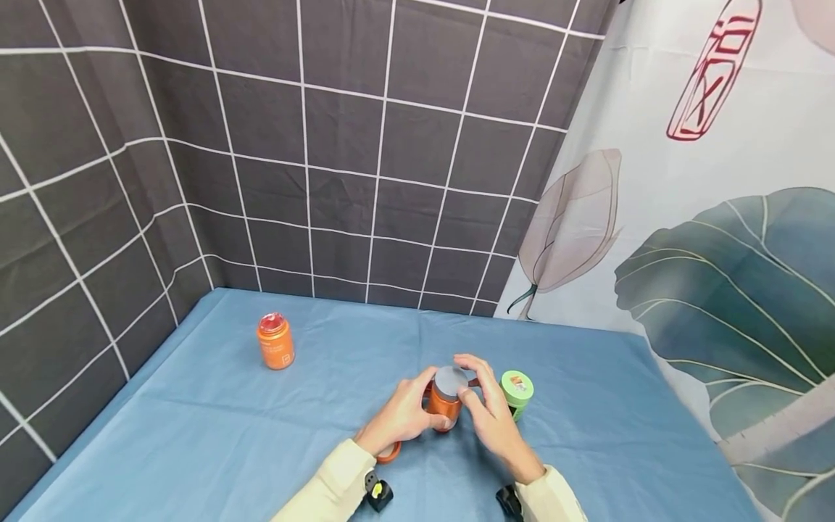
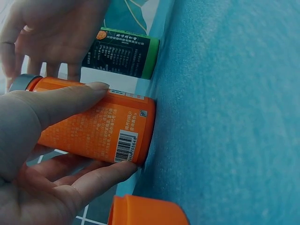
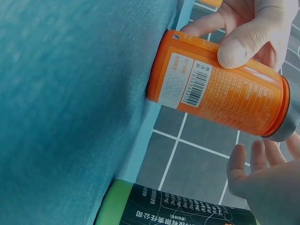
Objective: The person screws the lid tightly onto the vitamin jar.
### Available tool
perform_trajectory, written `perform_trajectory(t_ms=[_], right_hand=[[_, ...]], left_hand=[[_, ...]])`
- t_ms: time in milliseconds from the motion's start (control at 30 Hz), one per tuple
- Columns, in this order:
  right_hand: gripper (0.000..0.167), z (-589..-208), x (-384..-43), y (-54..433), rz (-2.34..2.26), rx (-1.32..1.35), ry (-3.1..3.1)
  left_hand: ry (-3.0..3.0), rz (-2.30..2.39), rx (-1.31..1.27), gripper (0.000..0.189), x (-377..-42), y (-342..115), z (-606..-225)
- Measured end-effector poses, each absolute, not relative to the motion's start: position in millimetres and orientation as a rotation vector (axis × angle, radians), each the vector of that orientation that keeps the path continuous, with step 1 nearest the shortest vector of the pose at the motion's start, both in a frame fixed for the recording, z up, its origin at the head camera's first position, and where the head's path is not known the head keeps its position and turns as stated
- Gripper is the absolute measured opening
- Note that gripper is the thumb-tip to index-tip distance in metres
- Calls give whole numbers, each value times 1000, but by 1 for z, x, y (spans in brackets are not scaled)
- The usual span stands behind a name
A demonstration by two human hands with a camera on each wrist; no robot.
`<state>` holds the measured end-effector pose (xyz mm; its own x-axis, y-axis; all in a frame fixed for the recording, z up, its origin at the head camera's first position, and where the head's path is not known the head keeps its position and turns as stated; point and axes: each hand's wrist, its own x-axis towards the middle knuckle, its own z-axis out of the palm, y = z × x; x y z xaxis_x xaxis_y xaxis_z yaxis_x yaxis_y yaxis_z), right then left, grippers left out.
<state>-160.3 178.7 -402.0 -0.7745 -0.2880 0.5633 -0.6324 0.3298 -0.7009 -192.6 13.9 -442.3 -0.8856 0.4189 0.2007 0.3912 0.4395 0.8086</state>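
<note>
An orange jar with a grey lid stands upright on the blue cloth in front of the person. The left hand grips its body, with the thumb across the printed label and fingers around the other side. At the lid, the right hand holds thumb and index finger around the edge, while its other fingertips extend beside the jar. Just right of that hand is a green-lidded dark jar, upright. Partly hidden under the left wrist, an orange round piece with a pale inside sits on the cloth.
Farther back on the left, an orange jar with a red top stands on the blue cloth. A dark gridded curtain hangs behind the table and along the left. Printed white fabric covers the right side.
</note>
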Motion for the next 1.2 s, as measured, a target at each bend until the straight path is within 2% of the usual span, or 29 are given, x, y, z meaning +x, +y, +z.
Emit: perform_trajectory(t_ms=[133,533,1200], right_hand=[[44,-402,-162,179,1415,833,-2278],[36,-402,-164,180,1446,826,-2280],[38,-403,-162,181,1477,830,-2276]], left_hand=[[2655,1472,753,60,-194,13,-442],[2687,1451,792,62,-196,13,-442],[2696,1446,799,64,-193,13,-444]])
